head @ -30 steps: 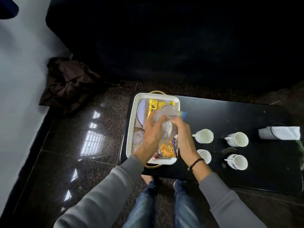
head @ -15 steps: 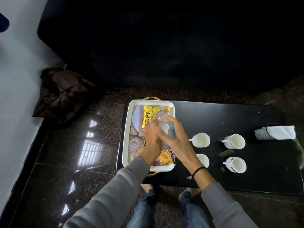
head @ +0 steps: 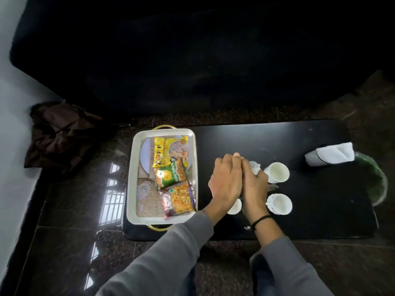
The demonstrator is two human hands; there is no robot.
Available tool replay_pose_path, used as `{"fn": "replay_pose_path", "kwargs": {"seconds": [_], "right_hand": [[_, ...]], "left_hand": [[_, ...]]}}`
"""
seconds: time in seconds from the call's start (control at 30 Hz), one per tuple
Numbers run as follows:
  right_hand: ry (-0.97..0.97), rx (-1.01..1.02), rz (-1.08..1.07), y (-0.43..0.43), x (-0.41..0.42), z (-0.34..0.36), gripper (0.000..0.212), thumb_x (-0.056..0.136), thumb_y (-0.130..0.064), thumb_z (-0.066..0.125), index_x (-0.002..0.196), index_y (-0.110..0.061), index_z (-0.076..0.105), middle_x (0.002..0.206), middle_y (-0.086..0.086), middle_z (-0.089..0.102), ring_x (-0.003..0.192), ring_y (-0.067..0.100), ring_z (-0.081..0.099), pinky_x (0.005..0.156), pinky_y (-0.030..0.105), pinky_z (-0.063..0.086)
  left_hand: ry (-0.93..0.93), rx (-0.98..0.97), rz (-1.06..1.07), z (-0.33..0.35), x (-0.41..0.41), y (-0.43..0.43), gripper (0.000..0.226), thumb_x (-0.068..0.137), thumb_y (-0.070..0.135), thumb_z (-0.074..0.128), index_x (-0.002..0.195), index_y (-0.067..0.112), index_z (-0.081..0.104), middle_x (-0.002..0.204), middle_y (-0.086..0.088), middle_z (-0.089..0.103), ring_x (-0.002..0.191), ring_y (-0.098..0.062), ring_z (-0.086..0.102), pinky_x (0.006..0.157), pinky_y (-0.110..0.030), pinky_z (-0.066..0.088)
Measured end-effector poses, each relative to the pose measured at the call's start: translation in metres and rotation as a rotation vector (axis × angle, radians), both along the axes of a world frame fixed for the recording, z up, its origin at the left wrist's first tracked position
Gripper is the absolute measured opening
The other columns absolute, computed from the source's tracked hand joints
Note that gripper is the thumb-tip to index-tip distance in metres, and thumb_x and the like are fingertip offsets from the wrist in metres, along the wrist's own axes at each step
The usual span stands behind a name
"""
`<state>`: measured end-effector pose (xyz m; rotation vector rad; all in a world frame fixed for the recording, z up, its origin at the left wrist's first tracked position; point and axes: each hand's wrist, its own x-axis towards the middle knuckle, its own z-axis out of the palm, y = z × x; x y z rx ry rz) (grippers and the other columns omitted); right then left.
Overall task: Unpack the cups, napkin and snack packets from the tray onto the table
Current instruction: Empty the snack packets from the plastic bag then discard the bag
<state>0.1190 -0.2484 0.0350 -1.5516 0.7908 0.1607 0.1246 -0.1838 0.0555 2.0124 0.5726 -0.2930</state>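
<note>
Black bench (head: 320,199): white tray (head: 130,178) sits at its left end, three snack packets inside, yellow (head: 168,150), green (head: 170,175) and orange (head: 180,199), not yet unpacked. Three white cups (head: 276,173) (head: 279,204) (head: 234,207) stand mid-bench, and the napkin (head: 333,153) lies at the right end, so I judge the task over half done. Right hand (head: 254,186) fingers curl round a pale crumpled wrapper (head: 254,166) beside the far cup; left hand (head: 226,180) is pressed alongside, its fingers' hold unclear.

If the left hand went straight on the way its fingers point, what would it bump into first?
Probably nothing: the left hand points away over bare black table. The crumpled white wrap the right hand grips and the nearest cup lie to its right.
</note>
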Motion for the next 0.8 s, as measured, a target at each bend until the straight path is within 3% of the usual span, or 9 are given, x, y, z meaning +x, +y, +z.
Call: {"fn": "replay_pose_path", "kwargs": {"seconds": [0.1,0.17,0.23,0.3,0.4,0.47,0.6,0.7,0.8], "right_hand": [[0.070,0.131,-0.021,-0.048,0.005,0.004,0.041,0.074,-0.065,0.070,0.091,-0.028,0.074,0.079,-0.011,0.078,0.071,0.006,0.076,0.051,0.024,0.058],[0.048,0.160,0.018,-0.080,0.004,0.007,0.051,0.079,-0.065,0.070,0.117,-0.032,0.062,0.099,-0.010,0.078,0.083,0.006,0.075,0.062,0.027,0.062],[-0.059,0.077,0.075,-0.107,-0.004,0.008,0.064,0.083,-0.065,0.068,0.137,-0.041,0.042,0.132,-0.009,0.059,0.108,0.005,0.067,0.078,0.031,0.062],[-0.187,-0.046,0.103,-0.136,-0.017,0.010,0.068,0.083,-0.072,0.062,0.141,-0.054,0.033,0.141,-0.020,0.038,0.119,-0.009,0.053,0.078,0.012,0.056],[-0.263,-0.127,0.065,-0.180,-0.026,0.008,0.063,0.081,-0.079,0.056,0.138,-0.064,0.035,0.141,-0.026,0.038,0.123,-0.017,0.046,0.082,0.005,0.049],[-0.254,-0.052,0.016,-0.217,-0.027,-0.001,0.055,0.078,-0.078,0.061,0.128,-0.065,0.045,0.135,-0.021,0.052,0.119,-0.007,0.057,0.088,0.018,0.054],[-0.154,0.051,-0.075,-0.301,-0.024,-0.027,0.049,0.068,-0.065,0.081,0.112,-0.052,0.065,0.112,-0.010,0.075,0.104,0.011,0.072,0.089,0.039,0.058],[-0.105,0.035,-0.118,-0.361,-0.016,-0.044,0.036,0.079,-0.026,0.085,0.113,-0.023,0.072,0.103,0.000,0.079,0.097,0.022,0.076,0.083,0.039,0.061],[-0.047,0.053,-0.265,-0.413,-0.006,-0.059,0.025,0.080,-0.015,0.083,0.104,-0.018,0.076,0.093,0.002,0.080,0.087,0.025,0.077,0.071,0.034,0.063]], "left_hand": [[-0.004,-0.029,0.052,-0.009,0.012,-0.044,0.040,0.102,0.048,0.040,0.086,0.018,0.061,0.092,0.003,0.066,0.089,-0.020,0.065,0.080,-0.040,0.051],[0.029,-0.053,0.061,-0.013,0.024,-0.071,0.037,0.100,0.040,0.047,0.079,0.012,0.062,0.081,0.000,0.069,0.083,-0.023,0.067,0.077,-0.041,0.051],[0.043,-0.009,0.011,-0.016,0.032,-0.097,0.037,0.096,0.037,0.050,0.074,0.009,0.061,0.072,-0.001,0.068,0.074,-0.023,0.065,0.067,-0.038,0.047],[0.045,0.035,-0.048,-0.017,0.037,-0.132,0.036,0.095,0.040,0.050,0.077,0.011,0.061,0.069,0.002,0.067,0.068,-0.017,0.061,0.061,-0.034,0.040],[0.064,0.012,-0.125,-0.022,0.038,-0.182,0.036,0.098,0.053,0.048,0.090,0.019,0.061,0.078,0.007,0.069,0.076,-0.013,0.064,0.065,-0.033,0.043],[0.087,-0.127,-0.135,-0.028,0.037,-0.216,0.040,0.099,0.058,0.046,0.093,0.020,0.060,0.086,0.004,0.072,0.088,-0.019,0.068,0.080,-0.040,0.051],[0.283,-0.355,-0.157,-0.039,0.038,-0.279,0.039,0.094,0.065,0.041,0.093,0.035,0.066,0.109,0.004,0.073,0.107,-0.020,0.068,0.105,-0.045,0.049],[0.407,-0.494,-0.181,-0.054,0.046,-0.324,0.049,0.090,0.069,0.045,0.106,0.030,0.070,0.116,-0.002,0.074,0.107,-0.021,0.071,0.102,-0.043,0.052],[0.454,-0.530,-0.274,-0.068,0.052,-0.370,0.050,0.097,0.062,0.043,0.122,0.022,0.060,0.112,-0.006,0.074,0.096,-0.023,0.074,0.085,-0.045,0.062]]}}
